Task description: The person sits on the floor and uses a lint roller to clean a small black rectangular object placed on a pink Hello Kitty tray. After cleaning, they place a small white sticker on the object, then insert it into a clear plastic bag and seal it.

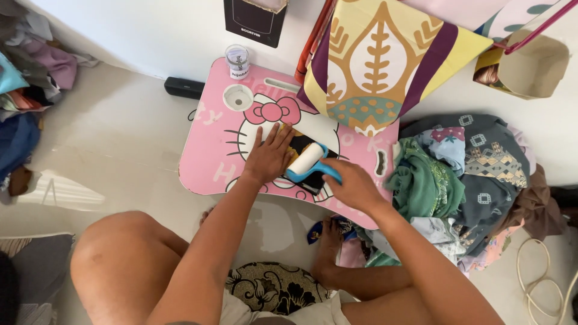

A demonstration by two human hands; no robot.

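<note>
Pale floor carries a pink lap table (208, 165), where a black-and-yellow cloth (299, 144) lies near the middle. Left hand (269, 155) presses flat, fingers spread, on the cloth's left edge. Right hand (355, 185) is clamped on the blue handle of a white lint roller (307, 159), which rests on the cloth between both hands.

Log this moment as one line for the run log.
left hand: flat on dark cloth | right hand: holds lint roller on cloth | surface: pink lap table

pink lap table (208, 162) – small jar (237, 61) at back edge | dark cloth (304, 157) – centre
</note>
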